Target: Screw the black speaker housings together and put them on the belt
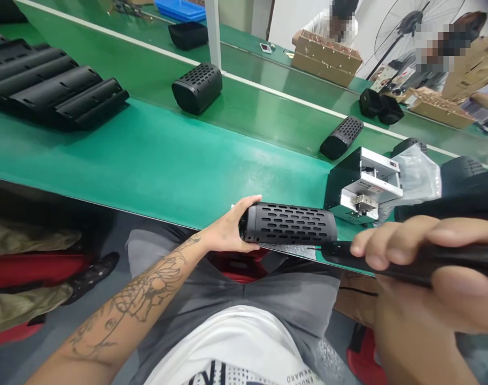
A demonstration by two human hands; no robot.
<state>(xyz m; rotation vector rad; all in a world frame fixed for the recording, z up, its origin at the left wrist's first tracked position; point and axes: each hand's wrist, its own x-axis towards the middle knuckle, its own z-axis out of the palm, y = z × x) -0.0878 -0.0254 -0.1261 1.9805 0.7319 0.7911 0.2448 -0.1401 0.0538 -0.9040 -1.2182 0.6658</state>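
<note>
My left hand point(230, 227) grips one end of a black slotted speaker housing point(292, 223), thumb and fingers around its left end. The housing lies on its side at the near edge of the green bench. In the right foreground my right hand point(424, 256) is wrapped round a black electric screwdriver point(342, 251). Its thin bit points left, close to the housing's lower right edge; whether it touches cannot be made out. Just beyond the housing's right end stands a black and silver screw feeder point(366, 184).
Black curved panels point(59, 80) are piled at the left. More slotted housings point(198, 88) stand along the green conveyor point(268, 115). A clear plastic bag point(418, 174) lies beside the feeder. Across the line, two people sit near cardboard boxes point(326, 59). A white post point(214, 35) rises mid-line.
</note>
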